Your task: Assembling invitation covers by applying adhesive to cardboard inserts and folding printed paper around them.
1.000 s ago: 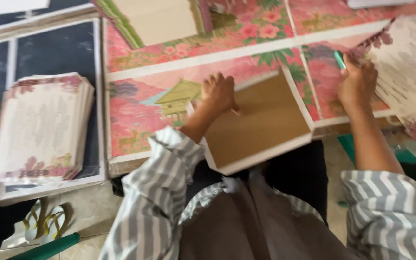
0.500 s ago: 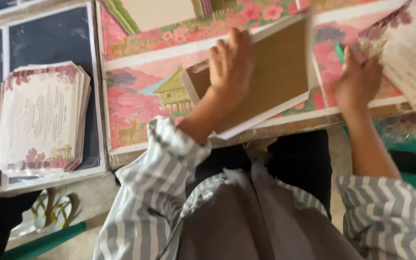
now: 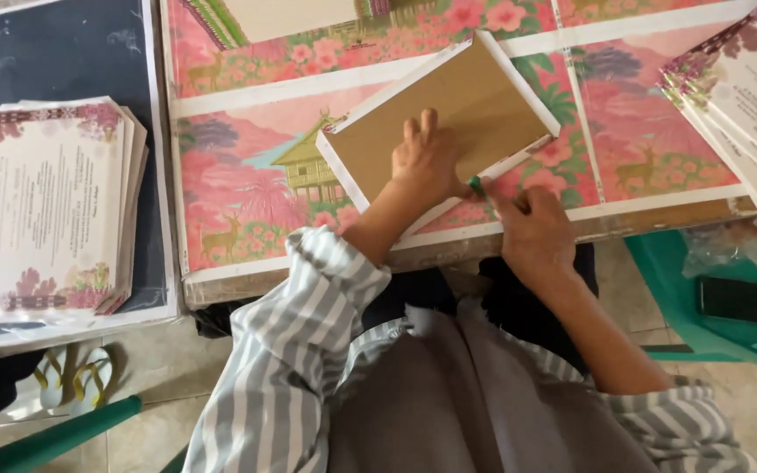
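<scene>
Brown cardboard panel (image 3: 449, 114) with a white border lies tilted at the centre of the frame, on top of large pink printed sheets (image 3: 247, 184) showing flowers, deer and a small house. The left hand (image 3: 427, 158) presses flat on the panel's lower half, fingers together and pointing toward the top of the frame. The right hand (image 3: 532, 232) sits just below the panel's lower right edge, its fingers pinched around a small green tool (image 3: 477, 185) whose tip touches that edge, close beside the left hand.

The pink sheets cover a board whose near edge runs across the middle of the frame, just above the person's striped sleeves (image 3: 308, 350) and grey lap. White strips divide the sheets into panels; bare printed surface stays open to the left and right of the cardboard.

At the far left, a stack of white floral-bordered cards (image 3: 41, 206) rests on a dark sheet (image 3: 54, 52), well apart from the hands. At the upper right, more fanned cards (image 3: 746, 96) overhang the board's corner. Below them, a green plastic chair (image 3: 703, 324) holds a dark phone (image 3: 744, 300). Sandals (image 3: 72, 377) sit on the tiled floor at lower left.
</scene>
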